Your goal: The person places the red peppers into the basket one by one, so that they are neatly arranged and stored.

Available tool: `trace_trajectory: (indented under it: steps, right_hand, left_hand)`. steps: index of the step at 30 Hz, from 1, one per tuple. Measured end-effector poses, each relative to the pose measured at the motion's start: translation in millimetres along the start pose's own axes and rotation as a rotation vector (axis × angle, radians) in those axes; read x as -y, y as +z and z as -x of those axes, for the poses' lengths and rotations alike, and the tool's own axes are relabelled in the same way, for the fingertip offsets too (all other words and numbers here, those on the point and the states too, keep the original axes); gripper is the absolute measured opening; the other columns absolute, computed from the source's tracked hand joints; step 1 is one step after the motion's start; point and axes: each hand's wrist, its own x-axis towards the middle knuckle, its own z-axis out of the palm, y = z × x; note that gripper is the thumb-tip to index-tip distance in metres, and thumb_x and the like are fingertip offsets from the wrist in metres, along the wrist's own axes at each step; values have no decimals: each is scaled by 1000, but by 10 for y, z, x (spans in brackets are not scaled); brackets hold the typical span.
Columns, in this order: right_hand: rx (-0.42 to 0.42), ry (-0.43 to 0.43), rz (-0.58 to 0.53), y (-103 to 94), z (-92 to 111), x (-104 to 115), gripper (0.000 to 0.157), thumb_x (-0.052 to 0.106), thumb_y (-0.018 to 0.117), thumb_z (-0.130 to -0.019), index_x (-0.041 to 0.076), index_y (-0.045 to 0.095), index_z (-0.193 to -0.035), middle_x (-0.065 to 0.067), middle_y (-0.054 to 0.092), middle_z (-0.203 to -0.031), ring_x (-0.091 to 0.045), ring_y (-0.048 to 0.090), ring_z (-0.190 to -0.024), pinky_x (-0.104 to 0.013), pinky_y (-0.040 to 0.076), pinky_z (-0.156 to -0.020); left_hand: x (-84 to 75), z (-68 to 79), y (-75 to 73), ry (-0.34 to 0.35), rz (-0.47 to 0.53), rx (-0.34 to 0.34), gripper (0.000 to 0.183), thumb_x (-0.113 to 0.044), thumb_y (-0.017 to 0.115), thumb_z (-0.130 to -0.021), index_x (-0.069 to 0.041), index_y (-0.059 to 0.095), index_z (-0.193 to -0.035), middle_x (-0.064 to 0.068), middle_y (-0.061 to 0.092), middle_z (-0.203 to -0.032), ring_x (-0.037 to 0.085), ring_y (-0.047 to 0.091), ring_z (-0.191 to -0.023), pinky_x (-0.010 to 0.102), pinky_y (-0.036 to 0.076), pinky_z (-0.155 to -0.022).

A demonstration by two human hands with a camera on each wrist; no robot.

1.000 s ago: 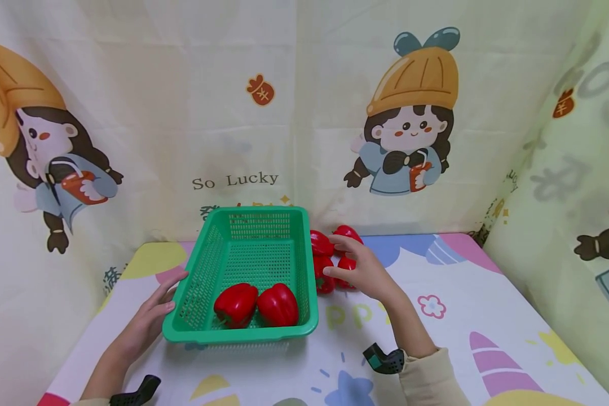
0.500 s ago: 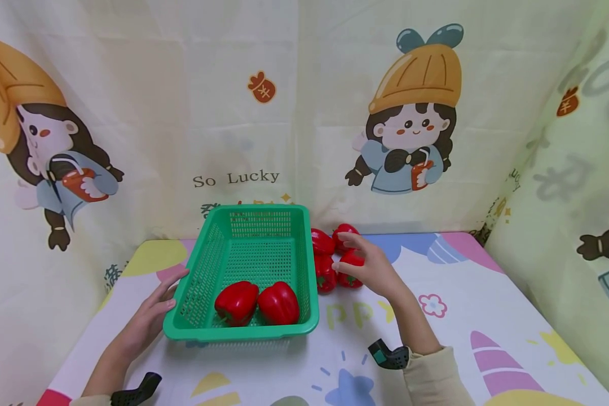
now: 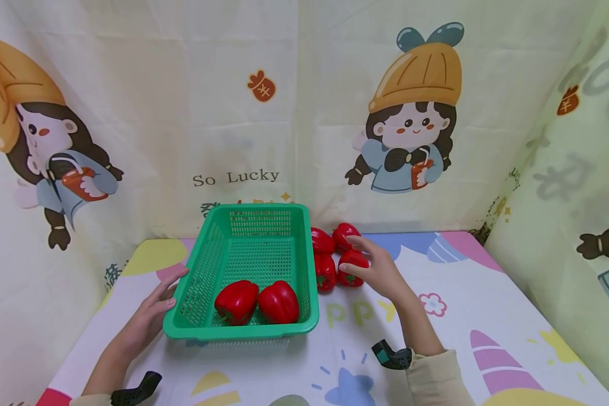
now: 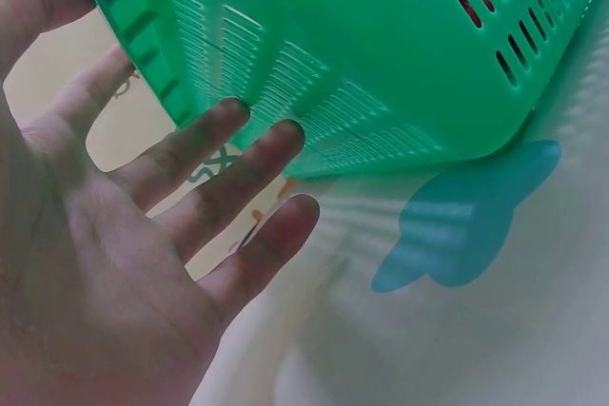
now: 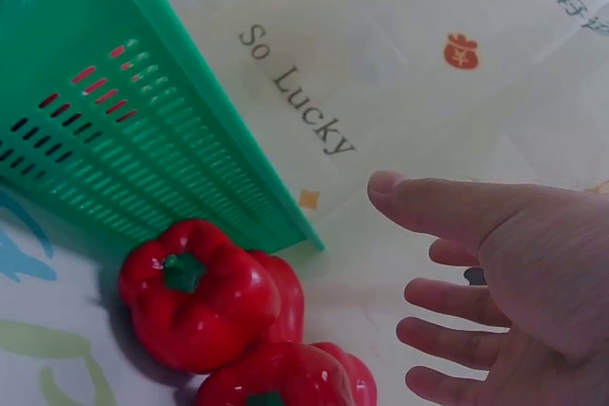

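A green plastic basket stands on the table and holds two red bell peppers, the left pepper and the right pepper, near its front wall. At its left rim, my left hand touches the basket with fingers extended; the left wrist view shows those fingers spread beside the outer wall. Several more red bell peppers cluster against the basket's right side. My right hand is by the rightmost front pepper, partly covering it. In the right wrist view, its fingers are apart and hold nothing.
A patterned cloth covers the table. Behind it hangs a printed curtain, which the basket's back end stands close to. Another curtain runs along the right side.
My right hand has drawn back to the right from over the outside peppers, uncovering more of them. The left hand and basket stay in place.
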Motion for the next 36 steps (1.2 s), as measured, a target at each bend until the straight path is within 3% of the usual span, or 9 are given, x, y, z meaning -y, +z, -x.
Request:
trace_trajectory:
  steps: [14,28,36]
  right_hand:
    - [-43,48,-6,49,24,-127,67,32,75,-83,16,46,-142,-12,50,-143,-39,46,-131,-51,52,-91]
    - [-44,59,14,42,38,-211,69,32,75,-82,15,46,-142,-14,50,-142,-39,46,-132,-53,50,-94]
    - [-44,66,29,36,15,-274,70,31,76,-81,13,46,-142,-14,51,-141,-36,46,-131,-57,42,-103]
  left_hand:
    - [-6,1,-2,-12,-2,-10,54,-23,28,-104,-22,14,-156,-21,25,-146,-16,38,-122,15,41,-93]
    - [-31,-3,21,-36,-9,-19,54,-25,29,-104,-25,14,-156,-3,17,-157,-16,35,-121,15,42,-93]
    - [-33,-2,14,-24,-13,-21,54,-24,29,-104,-23,15,-156,-10,22,-153,-16,38,-121,15,41,-93]
